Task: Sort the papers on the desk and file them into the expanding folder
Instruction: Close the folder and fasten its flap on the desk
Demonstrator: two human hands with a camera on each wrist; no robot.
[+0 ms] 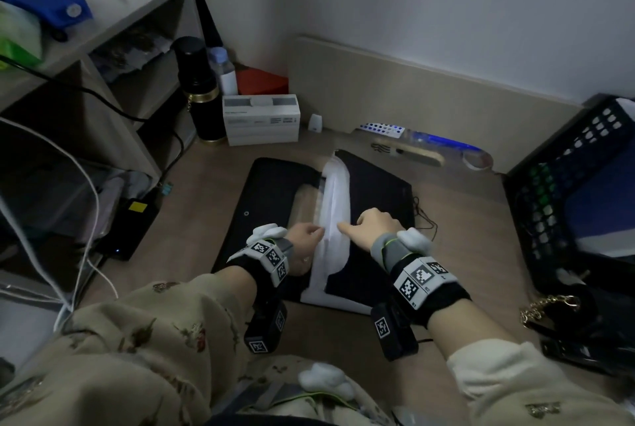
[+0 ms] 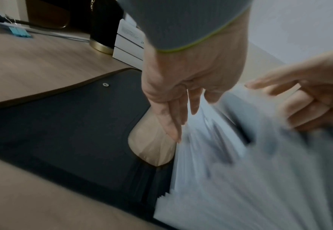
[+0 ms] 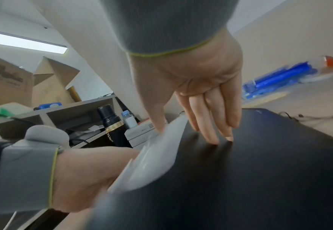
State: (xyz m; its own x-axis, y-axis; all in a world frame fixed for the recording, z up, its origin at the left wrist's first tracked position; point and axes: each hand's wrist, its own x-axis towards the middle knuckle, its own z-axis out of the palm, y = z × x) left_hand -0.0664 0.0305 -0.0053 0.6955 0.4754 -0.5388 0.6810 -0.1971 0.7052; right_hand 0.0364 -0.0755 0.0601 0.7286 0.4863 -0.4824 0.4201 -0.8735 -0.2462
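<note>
So the desk (image 1: 213,164) is the biggest thing here, light wood, tucked into a corner with a shelf unit (image 1: 113,47) on the left and a black mesh crate (image 1: 563,192) on the right.

Dead centre on it lies the expanding folder (image 1: 271,192), black, spread open flat. Looks like it's laid that way so the pockets gape upward and both hands stay free.

Standing up out of the folder's middle is the stack of papers (image 1: 335,205), white sheets on edge, bowed over a little. They're already down in the pockets, or at least most of the way; how many sheets sit in which pocket I can't tell, the left wrist view is smeared with blur.

Left hand (image 1: 305,236) is on the left face of the papers, fingers fairly straight and pointing down along the sheets, not wrapped around anything. My guess is it's bracing the stack so it doesn't flop.

Right hand (image 1: 374,223) is also relaxed and flat-ish: thumb against the right side of the papers, fingertips (image 3: 213,140) resting on the black folder panel. Probably pinning the panel down while nudging sheets into place.

Smaller stuff at the back: a black flask (image 1: 201,92) with gold bands, and a white box (image 1: 261,119) just beside it. Neither is in the way.
</note>
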